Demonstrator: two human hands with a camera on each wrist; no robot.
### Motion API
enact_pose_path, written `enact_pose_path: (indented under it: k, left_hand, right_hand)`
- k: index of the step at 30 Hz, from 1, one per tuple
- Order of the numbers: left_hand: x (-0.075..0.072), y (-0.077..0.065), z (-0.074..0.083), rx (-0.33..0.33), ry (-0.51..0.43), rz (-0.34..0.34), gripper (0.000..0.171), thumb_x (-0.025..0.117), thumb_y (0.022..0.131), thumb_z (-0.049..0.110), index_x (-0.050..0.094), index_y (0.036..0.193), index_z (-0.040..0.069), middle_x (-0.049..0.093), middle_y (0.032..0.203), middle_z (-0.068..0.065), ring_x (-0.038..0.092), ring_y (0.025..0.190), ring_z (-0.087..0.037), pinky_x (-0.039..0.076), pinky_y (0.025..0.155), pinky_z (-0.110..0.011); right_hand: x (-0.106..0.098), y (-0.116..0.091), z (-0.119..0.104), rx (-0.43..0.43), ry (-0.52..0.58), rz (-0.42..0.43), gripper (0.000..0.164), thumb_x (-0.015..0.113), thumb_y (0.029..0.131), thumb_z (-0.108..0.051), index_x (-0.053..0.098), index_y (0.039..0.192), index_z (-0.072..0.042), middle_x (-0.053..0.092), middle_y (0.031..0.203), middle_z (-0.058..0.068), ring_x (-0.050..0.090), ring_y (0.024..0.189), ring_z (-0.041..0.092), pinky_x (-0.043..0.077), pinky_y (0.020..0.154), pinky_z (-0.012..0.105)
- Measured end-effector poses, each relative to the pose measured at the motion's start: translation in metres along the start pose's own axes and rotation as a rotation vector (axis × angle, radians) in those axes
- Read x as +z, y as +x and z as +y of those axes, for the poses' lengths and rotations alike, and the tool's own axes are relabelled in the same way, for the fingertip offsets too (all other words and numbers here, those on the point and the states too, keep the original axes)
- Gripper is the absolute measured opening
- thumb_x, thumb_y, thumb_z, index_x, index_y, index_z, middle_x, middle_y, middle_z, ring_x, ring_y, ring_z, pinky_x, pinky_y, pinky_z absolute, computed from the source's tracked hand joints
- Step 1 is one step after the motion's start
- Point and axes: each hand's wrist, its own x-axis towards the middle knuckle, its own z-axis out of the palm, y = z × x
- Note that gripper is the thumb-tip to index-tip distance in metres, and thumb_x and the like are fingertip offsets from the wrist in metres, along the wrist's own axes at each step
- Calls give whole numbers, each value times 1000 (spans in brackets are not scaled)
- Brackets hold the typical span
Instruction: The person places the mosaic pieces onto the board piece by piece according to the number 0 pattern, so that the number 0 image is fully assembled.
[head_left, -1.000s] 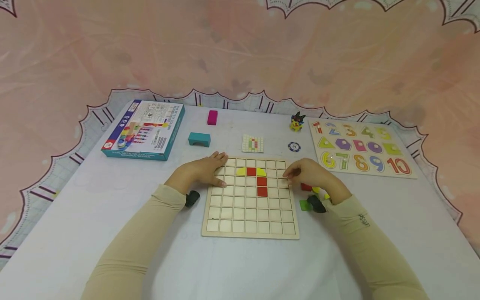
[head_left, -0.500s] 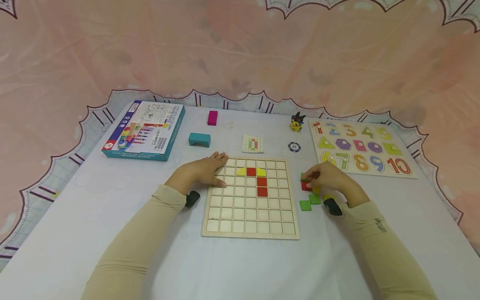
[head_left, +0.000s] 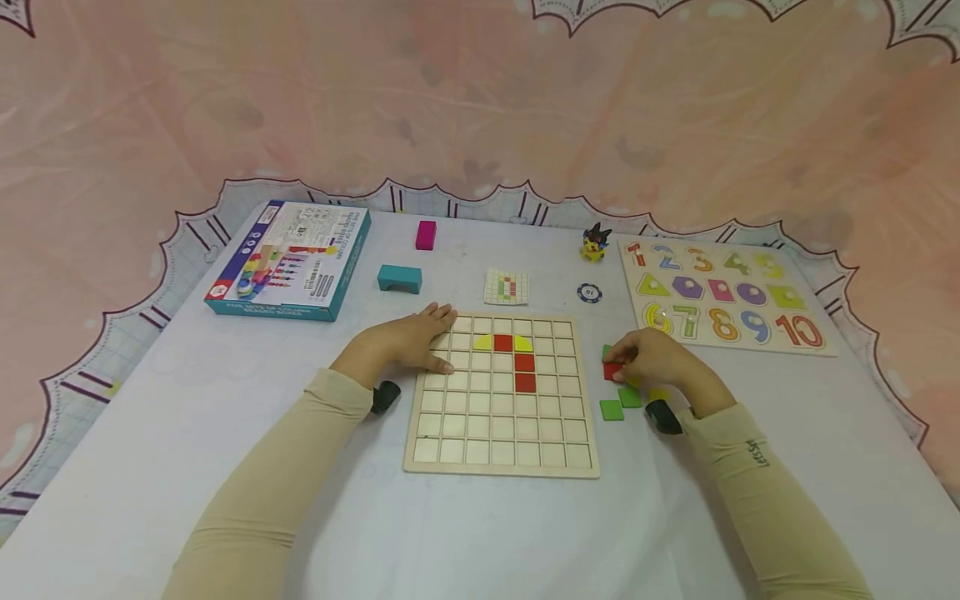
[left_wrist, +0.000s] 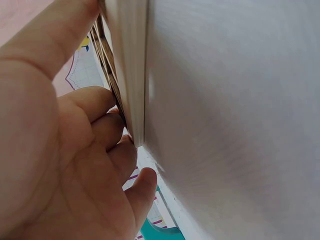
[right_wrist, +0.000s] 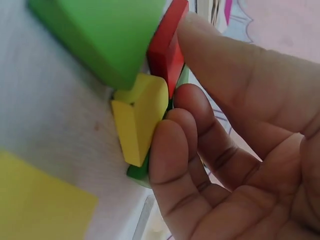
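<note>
A wooden grid board (head_left: 465,429) lies on the table, with red squares (head_left: 525,363) and yellow quarter-round pieces (head_left: 483,342) set in its upper cells. My left hand (head_left: 408,340) rests on the board's upper left edge, fingers spread; the left wrist view shows fingertips on the board's face (left_wrist: 131,75). Right of the board, my right hand (head_left: 656,358) pinches a red square tile (right_wrist: 167,50), thumb at its face and index fingertip at its lower edge. Under and around those fingers are a yellow rounded piece (right_wrist: 142,117) and green tiles (right_wrist: 110,35), partly hidden.
A small pattern card (head_left: 506,287) and a poker chip (head_left: 589,293) lie beyond the board. A teal arch block (head_left: 400,278), magenta block (head_left: 426,235) and boxed toy (head_left: 288,258) are back left. A figurine (head_left: 595,242) and number puzzle (head_left: 727,296) stand back right.
My right hand has moved right from the board's edge to the loose pieces, then stays at the red tile. The left hand has not moved.
</note>
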Motion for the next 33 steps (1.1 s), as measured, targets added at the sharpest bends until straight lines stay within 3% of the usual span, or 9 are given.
enact_pose_path:
  k: [19,27,33]
  left_hand:
    - [0,1,-1,2,-9,-1,94,66,82,41,7,149,10,2,156,-7,-6,143,-26,6,115,-47]
    - [-1,-1,-1,20,-26,3,95,65,81,44,9,149,8,4,156,-10,-4,143,-29,7,115,-49]
    - [-1,-1,0,16,-9,5,93,65,83,40,7,148,8,3,156,-10,-5,143,-29,7,115,-49]
  right_hand:
    - [6,-5,-9,11,-31,2,24,69,77,-2,68,101,0,61,93,13,51,83,24,45,70,29]
    - [7,-7,-12,20,-31,12,23,69,77,-1,68,100,-2,63,102,15,53,89,26,48,79,38]
    - [5,-7,-13,-1,-55,24,16,67,78,-2,70,94,-3,64,90,11,52,82,23,46,70,31]
